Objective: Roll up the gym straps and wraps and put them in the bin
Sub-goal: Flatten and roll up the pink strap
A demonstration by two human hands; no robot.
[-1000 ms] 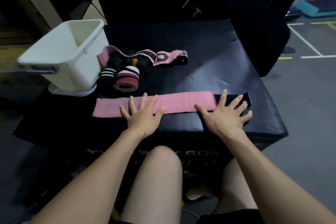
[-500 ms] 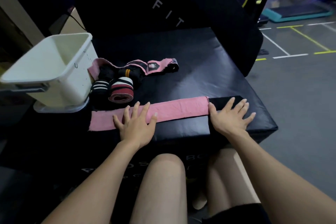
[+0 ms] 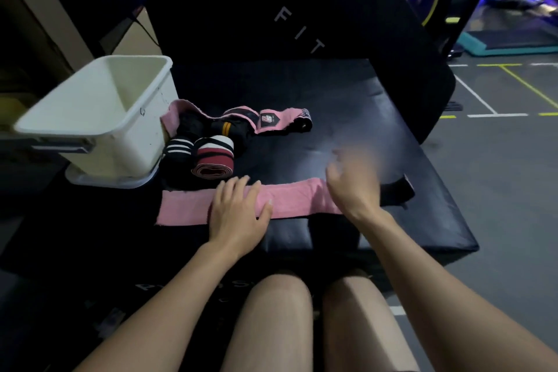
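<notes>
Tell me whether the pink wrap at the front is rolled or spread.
Spread. The pink wrap lies flat along the box's front edge, unrolled, with the left hand resting flat on it.

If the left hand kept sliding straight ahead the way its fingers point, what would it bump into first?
The left hand lies flat on the pink wrap, fingers pointing away and slightly left. Straight on, it would probably first meet the red-and-white rolled wrap just beyond the wrap's far edge, though depth is hard to judge.

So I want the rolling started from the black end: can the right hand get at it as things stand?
Probably yes. The right hand, blurred, is at the seam where the pink wrap turns into its black end, and nothing lies on that end. The left hand rests flat on the pink part, well clear.
</notes>
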